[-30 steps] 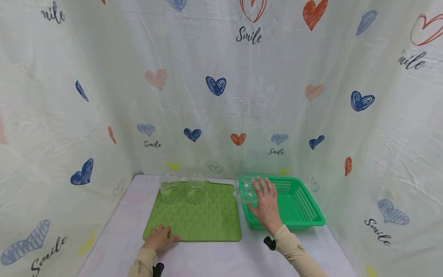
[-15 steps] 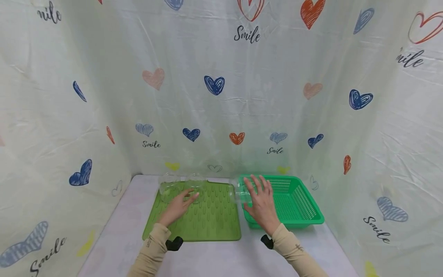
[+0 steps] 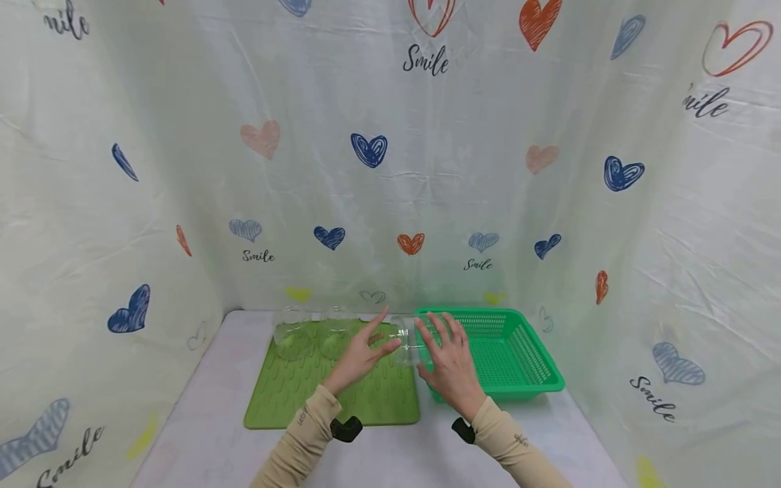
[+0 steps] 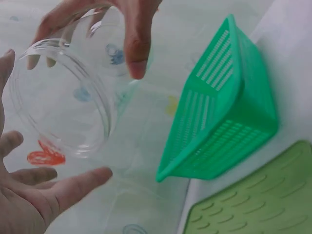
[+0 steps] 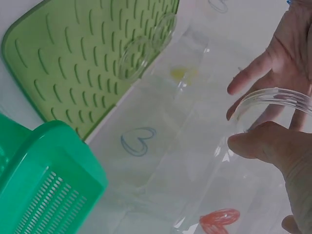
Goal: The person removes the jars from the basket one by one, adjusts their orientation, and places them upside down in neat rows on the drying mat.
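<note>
A clear, wide-mouthed jar (image 3: 401, 339) lies sideways in the air between the hands, over the gap between mat and basket. My right hand (image 3: 451, 373) grips its body, thumb on one side and fingers on the other, as the left wrist view shows. My left hand (image 3: 358, 356) is spread out by the threaded mouth (image 4: 100, 105), fingers extended; whether it touches the rim I cannot tell. Behind it, two more clear jars (image 3: 294, 339) stand side by side at the back left of the green ridged mat (image 3: 329, 410).
To the right of the mat is a green perforated plastic basket (image 3: 518, 391). Both sit on a white-covered table (image 3: 427, 454). A curtain (image 3: 427, 203) printed with hearts hangs behind and at both sides.
My left hand has risen from the mat's front left corner and moved right to the jar's mouth. The right hand has carried the jar leftward from over the basket.
</note>
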Demonstrator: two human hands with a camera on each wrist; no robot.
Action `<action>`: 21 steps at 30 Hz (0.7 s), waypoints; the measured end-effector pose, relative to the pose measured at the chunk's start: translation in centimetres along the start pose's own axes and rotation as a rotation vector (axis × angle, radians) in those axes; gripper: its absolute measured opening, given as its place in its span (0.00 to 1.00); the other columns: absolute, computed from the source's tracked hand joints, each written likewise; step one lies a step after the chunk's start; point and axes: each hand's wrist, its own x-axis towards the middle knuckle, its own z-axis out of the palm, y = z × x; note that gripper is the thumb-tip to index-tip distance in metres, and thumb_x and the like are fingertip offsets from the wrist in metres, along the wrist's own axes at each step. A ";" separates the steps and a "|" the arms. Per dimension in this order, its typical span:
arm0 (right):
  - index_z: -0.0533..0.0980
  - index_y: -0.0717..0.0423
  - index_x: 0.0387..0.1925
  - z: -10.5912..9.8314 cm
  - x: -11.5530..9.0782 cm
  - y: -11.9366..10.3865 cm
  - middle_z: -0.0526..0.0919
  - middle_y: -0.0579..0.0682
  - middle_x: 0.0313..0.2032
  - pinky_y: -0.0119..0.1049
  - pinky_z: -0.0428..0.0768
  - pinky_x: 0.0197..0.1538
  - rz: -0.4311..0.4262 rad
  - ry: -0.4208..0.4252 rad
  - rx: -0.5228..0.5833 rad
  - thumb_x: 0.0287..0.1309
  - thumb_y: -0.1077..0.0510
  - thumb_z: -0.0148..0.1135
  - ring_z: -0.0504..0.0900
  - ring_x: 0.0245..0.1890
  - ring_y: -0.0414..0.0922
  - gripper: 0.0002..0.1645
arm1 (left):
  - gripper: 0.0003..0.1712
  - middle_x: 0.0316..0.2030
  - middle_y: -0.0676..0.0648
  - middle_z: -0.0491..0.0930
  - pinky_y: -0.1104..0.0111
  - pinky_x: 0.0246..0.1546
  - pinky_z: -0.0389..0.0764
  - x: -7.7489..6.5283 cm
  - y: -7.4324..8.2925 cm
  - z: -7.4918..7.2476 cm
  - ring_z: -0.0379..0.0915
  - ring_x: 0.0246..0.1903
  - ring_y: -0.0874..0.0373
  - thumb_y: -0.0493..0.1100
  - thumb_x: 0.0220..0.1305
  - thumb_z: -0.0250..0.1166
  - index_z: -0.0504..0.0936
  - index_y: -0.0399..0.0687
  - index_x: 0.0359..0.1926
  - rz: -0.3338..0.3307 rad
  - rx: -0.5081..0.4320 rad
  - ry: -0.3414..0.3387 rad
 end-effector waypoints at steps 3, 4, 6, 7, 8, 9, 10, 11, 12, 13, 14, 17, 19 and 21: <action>0.60 0.49 0.71 -0.2 0.0 -0.2 0.68 0.60 0.65 0.60 0.66 0.65 -0.012 0.008 0.010 0.28 0.45 0.83 0.63 0.66 0.63 0.65 | 0.41 0.75 0.49 0.50 0.45 0.54 0.77 0.0 -0.2 0.4 0.63 0.66 0.38 0.57 0.64 0.64 0.52 0.76 0.72 0.014 -0.043 -0.019; 0.61 0.49 0.71 -0.2 0.0 -0.3 0.69 0.60 0.64 0.60 0.67 0.64 -0.017 0.013 0.013 0.27 0.45 0.83 0.63 0.66 0.63 0.65 | 0.41 0.75 0.50 0.51 0.46 0.53 0.78 0.0 -0.2 0.4 0.64 0.66 0.39 0.58 0.63 0.64 0.53 0.77 0.72 0.015 -0.041 -0.020; 0.61 0.49 0.70 -0.2 -0.1 -0.4 0.69 0.60 0.64 0.60 0.68 0.63 -0.022 0.018 0.013 0.26 0.45 0.83 0.64 0.65 0.63 0.66 | 0.40 0.74 0.49 0.54 0.48 0.53 0.79 0.0 -0.3 0.5 0.65 0.65 0.40 0.58 0.62 0.64 0.54 0.78 0.71 0.023 -0.037 -0.022; 0.61 0.50 0.70 -0.2 -0.1 -0.4 0.69 0.60 0.64 0.59 0.69 0.63 -0.025 0.018 0.011 0.26 0.45 0.84 0.64 0.65 0.63 0.66 | 0.40 0.73 0.48 0.56 0.49 0.52 0.80 0.0 -0.4 0.6 0.66 0.64 0.39 0.58 0.62 0.65 0.55 0.78 0.71 0.031 -0.034 -0.022; 0.61 0.50 0.71 -0.2 -0.1 -0.5 0.69 0.60 0.64 0.59 0.69 0.62 -0.026 0.017 0.007 0.25 0.45 0.84 0.64 0.65 0.63 0.66 | 0.40 0.73 0.47 0.57 0.49 0.51 0.80 0.0 -0.4 0.6 0.67 0.64 0.40 0.58 0.62 0.65 0.55 0.78 0.71 0.033 -0.031 -0.021; 0.60 0.49 0.71 -0.1 -0.1 -0.5 0.69 0.60 0.64 0.59 0.69 0.63 -0.026 0.012 0.007 0.26 0.45 0.83 0.64 0.65 0.63 0.67 | 0.40 0.72 0.46 0.58 0.50 0.51 0.81 0.0 -0.4 0.6 0.67 0.63 0.40 0.58 0.62 0.65 0.55 0.78 0.71 0.034 -0.029 -0.019; 0.59 0.49 0.71 -0.1 -0.2 -0.5 0.69 0.61 0.65 0.59 0.70 0.63 -0.027 0.008 0.008 0.26 0.45 0.84 0.65 0.65 0.64 0.67 | 0.40 0.72 0.45 0.59 0.50 0.50 0.81 0.0 -0.4 0.6 0.67 0.63 0.39 0.58 0.62 0.65 0.56 0.78 0.71 0.038 -0.030 -0.018; 0.59 0.48 0.72 -0.1 -0.2 -0.5 0.68 0.61 0.65 0.59 0.70 0.63 -0.027 0.001 0.009 0.26 0.45 0.83 0.64 0.65 0.64 0.68 | 0.40 0.71 0.44 0.60 0.50 0.50 0.81 -0.1 -0.4 0.5 0.68 0.63 0.39 0.57 0.62 0.65 0.56 0.77 0.71 0.039 -0.036 -0.016; 0.58 0.48 0.72 0.0 -0.2 -0.5 0.67 0.61 0.66 0.59 0.70 0.63 -0.028 -0.002 0.020 0.27 0.45 0.84 0.64 0.65 0.64 0.68 | 0.39 0.70 0.44 0.61 0.49 0.50 0.81 -0.1 -0.3 0.5 0.68 0.63 0.39 0.57 0.62 0.65 0.57 0.77 0.71 0.037 -0.042 -0.012; 0.58 0.47 0.72 0.0 -0.2 -0.5 0.65 0.61 0.67 0.59 0.70 0.63 -0.030 -0.008 0.033 0.27 0.45 0.84 0.63 0.66 0.64 0.68 | 0.39 0.70 0.43 0.62 0.49 0.50 0.81 -0.2 -0.3 0.5 0.68 0.63 0.38 0.56 0.62 0.66 0.57 0.78 0.70 0.035 -0.047 -0.009; 0.57 0.47 0.73 0.0 -0.3 -0.5 0.64 0.62 0.68 0.60 0.70 0.63 -0.031 -0.013 0.049 0.27 0.45 0.84 0.62 0.66 0.64 0.68 | 0.39 0.70 0.44 0.62 0.49 0.50 0.81 -0.2 -0.3 0.4 0.68 0.63 0.38 0.56 0.62 0.66 0.58 0.78 0.70 0.029 -0.052 -0.004; 0.58 0.47 0.72 0.0 -0.3 -0.4 0.58 0.64 0.70 0.63 0.69 0.62 -0.041 -0.020 0.114 0.27 0.42 0.84 0.58 0.69 0.65 0.68 | 0.39 0.69 0.43 0.64 0.50 0.49 0.81 -0.4 -0.2 0.2 0.68 0.62 0.38 0.55 0.61 0.67 0.59 0.77 0.70 0.027 -0.062 0.007; 0.58 0.48 0.73 -0.2 -0.2 -0.3 0.53 0.65 0.72 0.66 0.67 0.62 -0.037 -0.028 0.179 0.28 0.38 0.83 0.54 0.71 0.65 0.69 | 0.39 0.69 0.42 0.64 0.50 0.48 0.82 -0.4 -0.2 0.1 0.68 0.62 0.38 0.53 0.62 0.67 0.60 0.74 0.70 0.038 -0.065 0.012; 0.55 0.49 0.73 -0.4 -0.1 -0.1 0.48 0.66 0.73 0.69 0.66 0.61 -0.016 -0.032 0.264 0.30 0.32 0.79 0.51 0.72 0.67 0.70 | 0.39 0.68 0.41 0.64 0.51 0.48 0.82 -0.5 -0.2 -0.1 0.68 0.62 0.38 0.51 0.62 0.67 0.60 0.72 0.70 0.042 -0.068 0.015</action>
